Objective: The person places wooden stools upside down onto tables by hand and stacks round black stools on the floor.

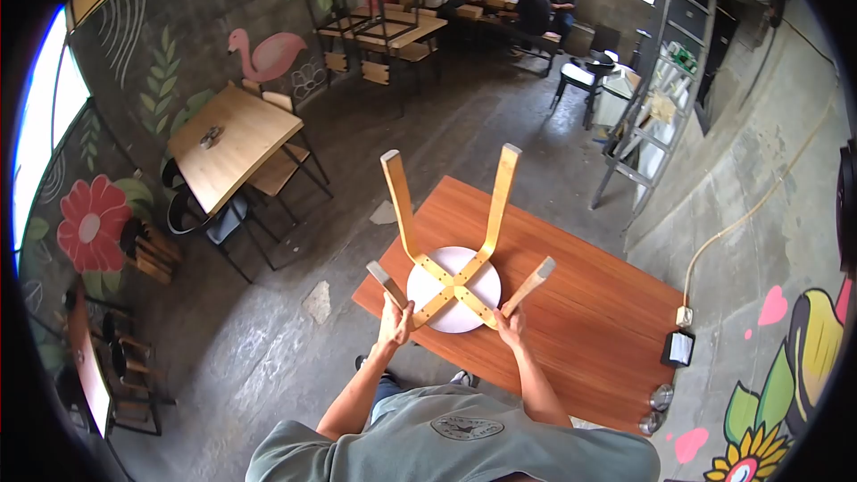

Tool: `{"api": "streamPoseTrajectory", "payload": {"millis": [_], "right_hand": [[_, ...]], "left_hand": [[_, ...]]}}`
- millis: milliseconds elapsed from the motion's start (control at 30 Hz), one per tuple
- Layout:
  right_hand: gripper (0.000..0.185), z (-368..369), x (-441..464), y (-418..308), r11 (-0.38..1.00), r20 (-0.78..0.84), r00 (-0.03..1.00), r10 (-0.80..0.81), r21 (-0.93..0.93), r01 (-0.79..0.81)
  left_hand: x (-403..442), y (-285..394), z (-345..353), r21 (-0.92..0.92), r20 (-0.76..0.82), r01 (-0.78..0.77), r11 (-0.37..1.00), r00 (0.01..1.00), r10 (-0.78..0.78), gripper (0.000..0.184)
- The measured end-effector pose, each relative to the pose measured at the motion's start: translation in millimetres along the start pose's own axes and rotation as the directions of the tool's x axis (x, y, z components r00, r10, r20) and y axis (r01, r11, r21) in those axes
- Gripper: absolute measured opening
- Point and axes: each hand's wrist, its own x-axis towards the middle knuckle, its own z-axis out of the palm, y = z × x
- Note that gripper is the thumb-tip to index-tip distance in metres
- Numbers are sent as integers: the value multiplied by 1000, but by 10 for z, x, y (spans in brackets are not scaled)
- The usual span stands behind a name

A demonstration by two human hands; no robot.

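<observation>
An upside-down stool with a round white seat [464, 311] and four bent wooden legs pointing up is over the near left part of the reddish-brown wooden table [585, 317]. My left hand [395, 319] is closed around the near left leg, low down by the bend. On the other side, my right hand [511, 326] grips the near right leg close to the seat's edge. The seat's underside faces me, with the legs crossing at its middle. Whether the seat rests on the tabletop or hangs just above it cannot be told.
A light wooden table [228, 143] with chairs stands at the left. Several people sit around a far table. A ladder [674, 80] leans at the right. Near the wall, a black box [678, 348] and glass jars [661, 397] are at the brown table's right end.
</observation>
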Motion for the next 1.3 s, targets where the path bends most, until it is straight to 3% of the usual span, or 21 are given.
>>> {"api": "streamPoseTrajectory", "payload": {"millis": [67, 100, 167, 233, 333, 500, 600, 700, 767, 833, 900, 967, 1000, 1067, 1133, 1167, 1200, 1233, 1300], "right_hand": [[37, 336, 54, -185, 997, 83, 994, -74, -13, 75], [37, 496, 94, -497, 988, 45, 987, -152, -18, 153], [38, 778, 163, -968, 985, 135, 976, -171, 36, 168], [39, 1084, 238, -1350, 968, 190, 949, -251, 32, 250], [37, 1633, 220, -1870, 973, 270, 935, -228, 20, 232], [40, 2867, 93, -2346, 914, 377, 835, -401, 101, 393], [39, 3585, -81, -2887, 957, 526, 800, -289, 128, 262], [35, 4358, -382, -3195, 968, 644, 727, -239, 215, 128], [33, 4819, -604, -3348, 982, 775, 612, -159, 185, 20], [31, 5133, -840, -3705, 993, 840, 532, -110, 121, 15], [28, 5473, -1092, -3864, 999, 885, 462, -51, 48, 18], [28, 5758, -1290, -3904, 996, 938, 347, 8, 24, -87], [27, 5846, -1344, -4018, 997, 944, 331, -10, 34, -68], [27, 6141, -1464, -3995, 997, 967, 254, 22, -2, -80], [27, 6442, -1549, -4146, 994, 982, 170, 80, -67, -82], [27, 6621, -1624, -4208, 995, 985, 153, 75, -64, -73], [28, 6803, -1680, -4239, 987, 985, 122, 118, -104, -121], [30, 6979, -1746, -4259, 975, 983, 89, 163, -146, -167], [36, 7362, -1845, -4442, 972, 982, 37, 186, -178, -155]], "left_hand": [[-66, 237, -386, 19, -117, 72, 997, 991, -69, 30], [-102, 229, -548, 11, -221, 5, 1000, 975, -3, 26], [-207, -31, -943, -48, -310, 84, 995, 946, -95, 22], [-311, -140, -1325, -144, -414, 64, 988, 902, -119, 16], [-501, -34, -1946, -256, -499, 56, 965, 847, -182, 23], [-949, -364, -3057, -381, -646, 33, 924, 706, -292, 23], [-1372, -401, -3704, -408, -723, 49, 911, 592, -356, 25], [-1920, -637, -4340, -221, -832, 232, 947, 462, -307, 39], [-2383, -1137, -4727, -349, -852, 55, 936, 397, -341, 49], [-2837, -1160, -5041, -512, -794, -113, 851, 442, -418, 51], [-3314, -1334, -5148, -495, -824, -66, 866, 352, -444, 57], [-3886, -1811, -5039, -651, -715, 40, 758, 302, -630, 61], [-4146, -2092, -4899, -706, -661, 88, 702, 273, -699, 75], [-4287, -1948, -4535, -763, -627, -91, 640, 347, -698, 84], [-4354, -1925, -4226, -786, -617, -182, 591, 295, -730, 88], [-4320, -1807, -4147, -773, -633, -142, 618, 229, -740, 91], [-4363, -1967, -4034, -769, -637, -159, 619, 271, -722, 93], [-4376, -2441, -3852, -673, -725, -248, 696, 36, -688, 72], [-4257, -2590, -3970, -493, -798, -272, 826, -238, -555, 42]]}}
